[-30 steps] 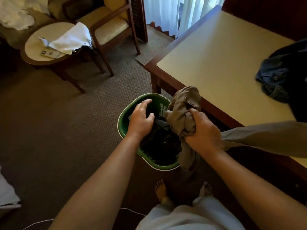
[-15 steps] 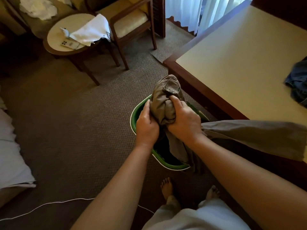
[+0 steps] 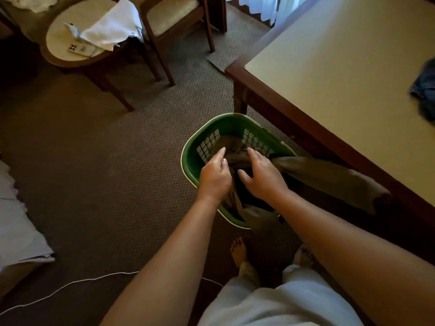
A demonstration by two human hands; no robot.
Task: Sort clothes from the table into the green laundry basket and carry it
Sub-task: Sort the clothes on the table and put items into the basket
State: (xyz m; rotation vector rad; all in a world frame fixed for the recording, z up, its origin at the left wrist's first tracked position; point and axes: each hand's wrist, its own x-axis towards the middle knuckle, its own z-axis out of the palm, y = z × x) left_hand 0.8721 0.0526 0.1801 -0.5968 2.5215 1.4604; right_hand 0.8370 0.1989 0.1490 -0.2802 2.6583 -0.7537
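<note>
The green laundry basket (image 3: 190, 158) stands on the carpet beside the table's corner. Olive-brown trousers (image 3: 329, 177) lie partly inside it, one leg draped over the right rim toward the table. My left hand (image 3: 215, 176) and my right hand (image 3: 261, 175) are both over the basket, fingers spread and pressing down on the trousers among dark clothes. Neither hand has a closed grip. A blue denim garment (image 3: 423, 90) lies on the cream-topped table (image 3: 329, 74) at the far right edge of view.
A small round table (image 3: 61, 41) with a white cloth (image 3: 110, 29) and a phone stands at the upper left, next to a wooden chair (image 3: 174, 24). A white cable (image 3: 58, 288) crosses the carpet at lower left. White bedding (image 3: 16, 227) lies at the left edge. My bare feet are just behind the basket.
The bunched trousers went from my right hand, held above the basket, down into it. Both hands now rest spread on top of them.
</note>
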